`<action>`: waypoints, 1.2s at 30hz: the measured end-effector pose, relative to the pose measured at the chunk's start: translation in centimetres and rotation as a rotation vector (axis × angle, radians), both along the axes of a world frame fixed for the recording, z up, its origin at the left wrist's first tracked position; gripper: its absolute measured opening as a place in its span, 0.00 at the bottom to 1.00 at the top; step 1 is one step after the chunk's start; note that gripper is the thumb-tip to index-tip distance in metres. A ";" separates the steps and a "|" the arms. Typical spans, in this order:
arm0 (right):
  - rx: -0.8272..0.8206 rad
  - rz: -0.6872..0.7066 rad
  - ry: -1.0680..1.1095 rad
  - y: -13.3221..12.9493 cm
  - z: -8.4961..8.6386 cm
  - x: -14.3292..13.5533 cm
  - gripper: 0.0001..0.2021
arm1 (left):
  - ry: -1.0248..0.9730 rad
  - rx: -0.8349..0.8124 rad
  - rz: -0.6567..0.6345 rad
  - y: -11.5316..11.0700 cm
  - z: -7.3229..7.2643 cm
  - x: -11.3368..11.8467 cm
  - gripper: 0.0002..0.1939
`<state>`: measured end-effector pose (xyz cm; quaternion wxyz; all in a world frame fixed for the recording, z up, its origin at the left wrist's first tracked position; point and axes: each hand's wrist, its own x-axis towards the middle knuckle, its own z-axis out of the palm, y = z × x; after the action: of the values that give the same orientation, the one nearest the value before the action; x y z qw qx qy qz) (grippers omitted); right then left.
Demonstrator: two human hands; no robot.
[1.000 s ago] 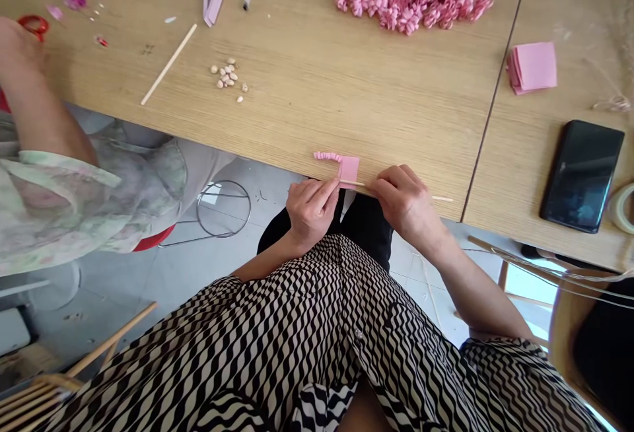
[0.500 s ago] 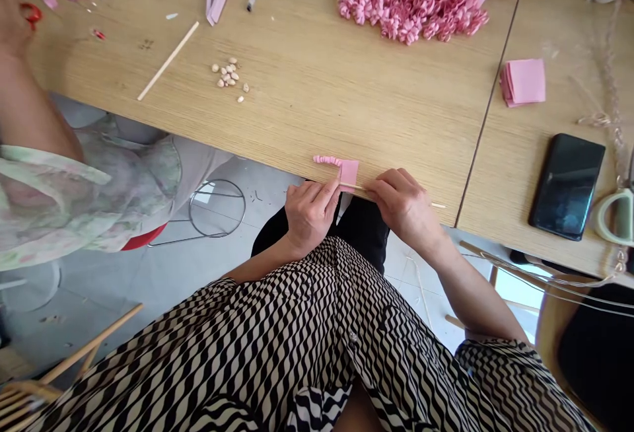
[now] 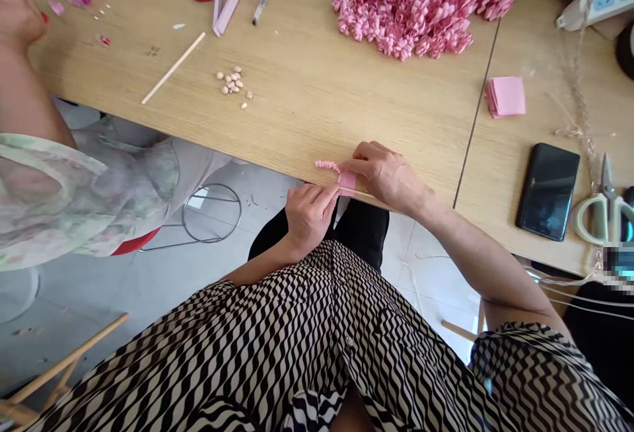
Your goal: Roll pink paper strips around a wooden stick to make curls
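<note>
Since the earlier frame, the right hand (image 3: 389,174) has moved left and now lies over the pink paper square (image 3: 347,180), covering the thin stick. Around it on the worktop (image 3: 307,88) are a heap of curled pink petals (image 3: 421,6), a stack of pink squares (image 3: 506,96), a phone (image 3: 547,191), scissors (image 3: 601,211), small beads (image 3: 232,82) and a loose stick (image 3: 173,67). Another person's hand (image 3: 17,16) rests far left. The left hand (image 3: 310,211), at the worktop edge, pinches the square's lower left corner with closed fingers; the right hand presses on it from above. A curled strip (image 3: 327,165) lies just beside.
</note>
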<state>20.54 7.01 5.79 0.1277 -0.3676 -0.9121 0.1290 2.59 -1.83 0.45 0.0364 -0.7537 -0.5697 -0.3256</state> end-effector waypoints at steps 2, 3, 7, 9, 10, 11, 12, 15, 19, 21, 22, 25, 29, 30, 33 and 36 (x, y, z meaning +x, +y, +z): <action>-0.001 0.005 0.009 -0.1 -0.2 0.1 0.16 | -0.001 -0.021 0.003 0.0 0.0 0.0 0.10; 0.001 0.003 0.012 -0.1 -0.2 0.1 0.17 | 0.005 -0.022 0.006 0.0 0.0 0.0 0.10; 0.005 -0.004 0.012 -0.3 -0.4 0.2 0.17 | 0.019 0.002 0.010 0.0 0.1 0.0 0.09; 0.007 -0.002 0.006 -0.4 -0.4 0.1 0.17 | 0.007 -0.004 0.005 0.0 0.2 0.1 0.09; 0.009 -0.002 0.004 -0.4 -0.4 0.1 0.18 | 0.001 -0.010 0.004 0.0 0.2 0.1 0.09; 0.011 -0.003 0.002 -0.4 -0.5 0.1 0.18 | -0.005 -0.016 0.003 0.0 0.2 0.1 0.09; 0.011 -0.006 0.000 -0.4 -0.5 0.0 0.18 | -0.008 -0.019 0.001 0.0 0.2 0.1 0.10; 0.013 -0.028 0.000 -0.5 -0.8 0.0 0.18 | 0.000 -0.012 -0.002 0.0 0.3 0.1 0.09; 0.033 -0.044 0.000 -0.7 -1.1 -0.1 0.17 | 0.019 0.009 -0.003 0.0 0.6 0.2 0.09; 0.039 -0.047 0.000 -0.8 -1.2 -0.1 0.17 | 0.024 0.011 0.001 0.0 0.7 0.2 0.09; 0.039 -0.049 0.000 -0.8 -1.2 -0.2 0.17 | 0.027 0.009 0.005 0.0 0.7 0.3 0.09; 0.039 -0.052 -0.010 -0.8 -1.2 -0.2 0.18 | 0.030 0.006 0.011 0.0 0.7 0.3 0.09; 0.042 -0.051 -0.019 -0.8 -1.1 -0.3 0.18 | 0.030 0.004 0.018 0.0 0.5 0.3 0.09; 0.043 -0.051 -0.020 -0.8 -1.1 -0.3 0.18 | 0.030 0.002 0.021 0.0 0.4 0.3 0.09; 0.046 -0.054 -0.030 -0.8 -1.2 -0.3 0.18 | 0.035 0.000 0.023 -0.1 0.3 0.3 0.10; 0.042 -0.060 -0.033 -0.8 -1.2 -0.3 0.19 | 0.080 -0.005 0.020 -0.2 0.4 0.2 0.11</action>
<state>20.23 6.19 4.54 0.1243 -0.3940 -0.9051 0.1001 2.79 -2.02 0.82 0.0604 -0.7606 -0.5760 -0.2933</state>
